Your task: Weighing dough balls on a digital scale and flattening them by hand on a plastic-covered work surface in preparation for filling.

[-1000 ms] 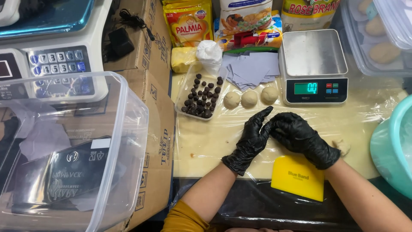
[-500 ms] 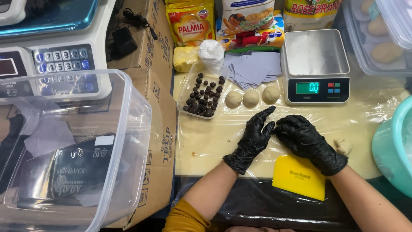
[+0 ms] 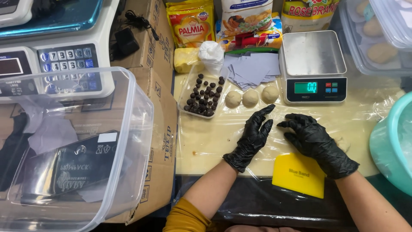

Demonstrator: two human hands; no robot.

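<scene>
Both hands wear black gloves and rest on a plastic-covered cream board (image 3: 214, 141). My left hand (image 3: 253, 137) lies flat with its fingers stretched toward three pale dough balls (image 3: 251, 97). My right hand (image 3: 315, 144) is arched, fingers spread and curled toward the left hand; nothing shows in it, and what is under its palm is hidden. A small gap separates the two hands. A clear tray of small dark balls (image 3: 204, 96) sits left of the dough balls. A yellow scraper (image 3: 299, 174) lies just under my right wrist.
A small digital scale (image 3: 313, 68) stands behind my right hand. A teal bowl (image 3: 388, 141) is at the right edge, a lidded container of dough pieces (image 3: 377, 47) behind it. Purple paper squares (image 3: 253, 68) and food packets line the back. A clear tub (image 3: 141, 129) and cardboard boxes (image 3: 165, 141) fill the left.
The hands were pressed together fingertip to fingertip; now they have come apart, the right hand drawn to the right. The view has shifted slightly.
</scene>
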